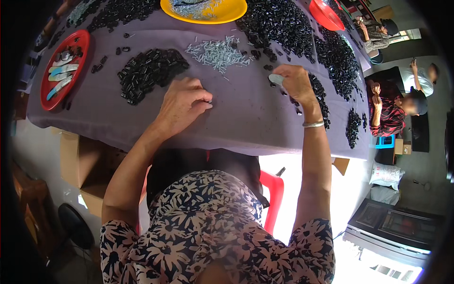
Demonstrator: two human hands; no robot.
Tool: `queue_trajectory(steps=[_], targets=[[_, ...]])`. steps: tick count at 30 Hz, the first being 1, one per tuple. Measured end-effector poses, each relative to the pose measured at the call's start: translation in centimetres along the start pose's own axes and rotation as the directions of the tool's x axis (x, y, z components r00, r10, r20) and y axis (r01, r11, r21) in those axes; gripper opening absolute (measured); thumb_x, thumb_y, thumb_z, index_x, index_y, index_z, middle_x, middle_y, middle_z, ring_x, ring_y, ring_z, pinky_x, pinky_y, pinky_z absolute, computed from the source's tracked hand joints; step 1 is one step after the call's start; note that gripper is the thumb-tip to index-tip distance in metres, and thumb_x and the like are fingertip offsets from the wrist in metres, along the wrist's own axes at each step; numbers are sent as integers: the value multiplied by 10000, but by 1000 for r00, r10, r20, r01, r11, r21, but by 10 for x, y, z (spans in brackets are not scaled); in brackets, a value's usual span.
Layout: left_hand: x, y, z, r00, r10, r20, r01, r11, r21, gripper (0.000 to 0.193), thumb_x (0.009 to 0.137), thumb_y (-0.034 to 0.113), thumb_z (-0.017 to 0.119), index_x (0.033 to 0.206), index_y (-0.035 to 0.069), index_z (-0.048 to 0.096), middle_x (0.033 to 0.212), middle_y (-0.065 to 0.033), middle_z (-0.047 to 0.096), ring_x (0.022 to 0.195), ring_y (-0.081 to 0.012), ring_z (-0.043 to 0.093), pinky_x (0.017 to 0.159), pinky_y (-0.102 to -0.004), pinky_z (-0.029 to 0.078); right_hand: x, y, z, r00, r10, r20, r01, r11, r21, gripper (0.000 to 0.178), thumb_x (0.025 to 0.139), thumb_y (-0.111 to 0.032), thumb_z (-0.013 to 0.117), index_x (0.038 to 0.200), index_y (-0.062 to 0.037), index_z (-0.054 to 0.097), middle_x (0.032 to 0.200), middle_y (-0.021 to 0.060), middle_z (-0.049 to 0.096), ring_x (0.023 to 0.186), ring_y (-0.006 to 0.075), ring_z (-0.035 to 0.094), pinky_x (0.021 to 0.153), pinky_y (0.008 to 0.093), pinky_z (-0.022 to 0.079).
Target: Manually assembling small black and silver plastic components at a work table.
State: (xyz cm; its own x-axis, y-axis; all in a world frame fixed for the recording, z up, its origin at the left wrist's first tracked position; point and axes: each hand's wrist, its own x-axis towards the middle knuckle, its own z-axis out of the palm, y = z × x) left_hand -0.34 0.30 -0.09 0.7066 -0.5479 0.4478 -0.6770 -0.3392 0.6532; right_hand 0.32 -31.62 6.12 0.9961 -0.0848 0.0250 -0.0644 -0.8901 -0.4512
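My left hand [183,102] is over the near middle of the cloth-covered table, thumb and forefinger pinched together. Something small and pale shows at its fingertips, too small to name. My right hand [294,83], a silver bangle on its wrist, is closed beside a strip of small black parts [319,97]. A pale grey-white covering or piece shows at its fingertips; whatever is gripped there is hidden. Between and beyond my hands lies a pile of small silvery pins [218,53]. Left of it is a heap of black plastic pieces [150,71].
A red tray [84,47] with blue-and-white handled tools stands at the left. At the far side are a yellow basin [204,20] of pins, larger black heaps [279,28] and a red basin [326,16]. Other people sit on the right. Cardboard boxes [71,158] stand below the table.
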Motion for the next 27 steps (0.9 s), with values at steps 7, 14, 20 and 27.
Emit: queue_trajectory(steps=[7, 14, 20, 27], targets=[[-1, -1, -1, 1000, 2, -16, -1, 1000, 14, 139, 715, 102, 756, 831, 103, 680, 833, -9, 606, 822, -233, 571, 788, -371, 408, 6, 28, -25, 965, -82, -248, 68, 996, -65, 180, 806, -36, 668, 971, -79, 725, 818, 99, 724, 743, 154, 688, 704, 290, 530], [-2, -1, 0, 1000, -17, -8, 17, 1000, 6, 137, 720, 101, 751, 834, 100, 676, 829, -13, 595, 822, -235, 566, 793, -371, 398, 12, 27, -6, 981, -172, -88, 165, 983, -82, 186, 811, -32, 665, 982, -76, 720, 855, 124, 718, 778, 232, 690, 721, 319, 526], [0, -2, 0, 1000, -12, 0, 12, 1000, 1, 136, 724, 101, 748, 839, 100, 677, 835, -16, 595, 823, -238, 566, 789, -375, 396, 23, 34, -2, 987, -152, -55, 140, 974, -176, 189, 796, -25, 665, 975, -56, 716, 889, 151, 711, 812, 271, 681, 749, 348, 521], [0, -1, 1, 1000, -11, -6, 11, 1000, 1, 149, 718, 93, 754, 840, 99, 668, 831, -14, 592, 818, -237, 567, 780, -375, 396, 19, 30, -9, 977, -173, -122, 150, 973, -177, 221, 799, 13, 615, 976, -65, 722, 827, 122, 717, 744, 186, 675, 706, 315, 518]])
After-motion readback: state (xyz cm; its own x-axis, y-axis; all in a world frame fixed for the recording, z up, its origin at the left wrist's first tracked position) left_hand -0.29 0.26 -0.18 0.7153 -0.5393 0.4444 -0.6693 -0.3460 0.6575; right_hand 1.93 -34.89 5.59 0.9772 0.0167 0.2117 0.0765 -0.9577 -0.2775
